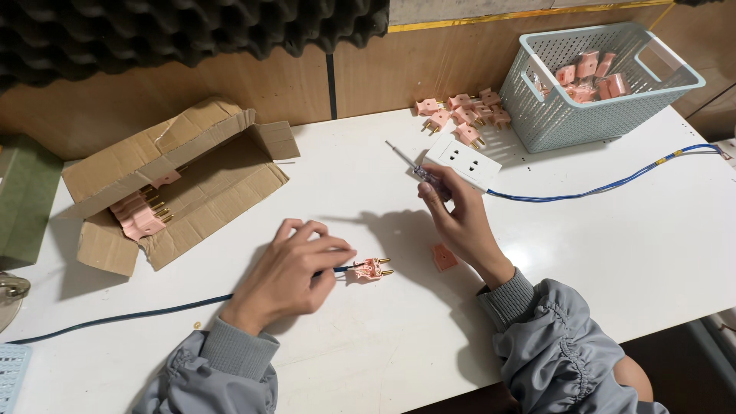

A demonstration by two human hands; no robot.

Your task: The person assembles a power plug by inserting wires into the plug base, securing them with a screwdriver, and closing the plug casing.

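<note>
An open pink plug (pixel 369 269) is lying on the white desk (pixel 613 253) a little in front of its middle, its brass pins pointing to the right and its inner parts showing. A blue cable (pixel 115 316) is running into its left end from the desk's left edge. The left hand (pixel 290 274) is resting over that cable just beside the plug, fingers curled down and pinching the cable where it meets the plug. The loose pink plug cover (pixel 443 257) is lying flat just to the right of the plug, near the right wrist. The right hand (pixel 458 217) is lifted above the desk, fingers closed around a thin screwdriver (pixel 410 164) whose tip is pointing up and to the left.

Just behind that hand a white socket block (pixel 463 159) is sitting, with a second blue cable (pixel 613 184) trailing off toward the right edge. Further back, by the wall, a cluster of pink plugs (pixel 464 115) is lying beside a pale blue basket (pixel 583 115) that is holding more pink parts, at the desk's back right corner. An opened cardboard box (pixel 176 184) is sitting at the left edge, holding more pink plugs.
</note>
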